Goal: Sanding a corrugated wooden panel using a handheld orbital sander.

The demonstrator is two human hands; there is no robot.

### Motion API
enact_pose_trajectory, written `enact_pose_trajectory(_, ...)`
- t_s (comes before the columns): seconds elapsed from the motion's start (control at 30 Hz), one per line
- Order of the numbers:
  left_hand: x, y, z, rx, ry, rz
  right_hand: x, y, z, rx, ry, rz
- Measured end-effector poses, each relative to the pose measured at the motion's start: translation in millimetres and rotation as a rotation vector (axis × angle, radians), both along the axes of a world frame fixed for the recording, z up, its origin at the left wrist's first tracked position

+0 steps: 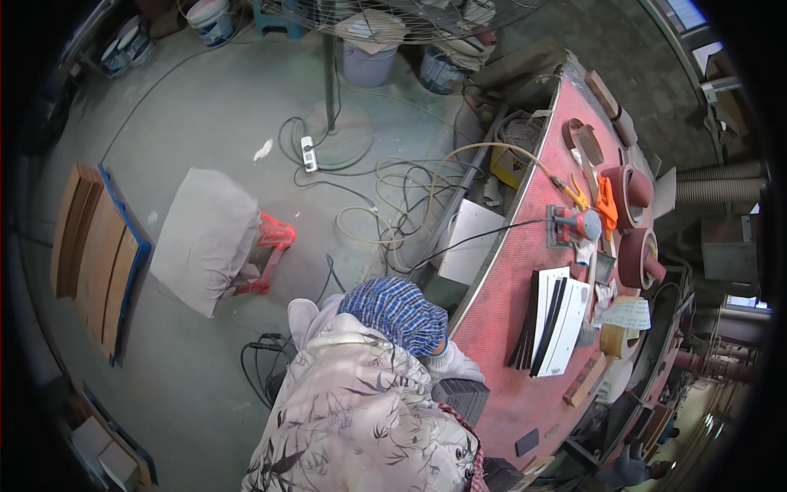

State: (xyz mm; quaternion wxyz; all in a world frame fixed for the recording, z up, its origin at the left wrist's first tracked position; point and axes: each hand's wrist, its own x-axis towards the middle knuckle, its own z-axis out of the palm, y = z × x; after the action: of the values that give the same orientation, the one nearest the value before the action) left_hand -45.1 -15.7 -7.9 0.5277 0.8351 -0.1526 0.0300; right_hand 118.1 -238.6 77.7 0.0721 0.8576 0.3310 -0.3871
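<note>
A forearm in a blue checked sleeve crosses in front of my leaf-printed smock from left to right; I take it as my left arm. At its end my left hand, in a whitish glove, is closed against a dark grey ridged stack at the edge of the red table. The stack partly hides its fingers. A pale, rounded shape shows left of the sleeve; I cannot make out what it is. My right hand does not show.
The red table bears white and black strips, a sander, an air gun and abrasive rolls. Hoses and cables tangle on the floor near a power strip. A cloth-covered red stool and stacked brown panels stand left.
</note>
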Motion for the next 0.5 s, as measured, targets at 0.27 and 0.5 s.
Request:
enact_pose_trajectory(0.27,-4.3,3.3,-6.4,-0.006,0.000,-0.004,-1.4,-5.8,-1.7,-0.011,0.009,-0.003)
enact_pose_trajectory(0.5,-8.7,1.1,-11.4,-0.024,0.010,-0.009,-6.1,-14.1,-3.9,-0.014,0.027,-0.008)
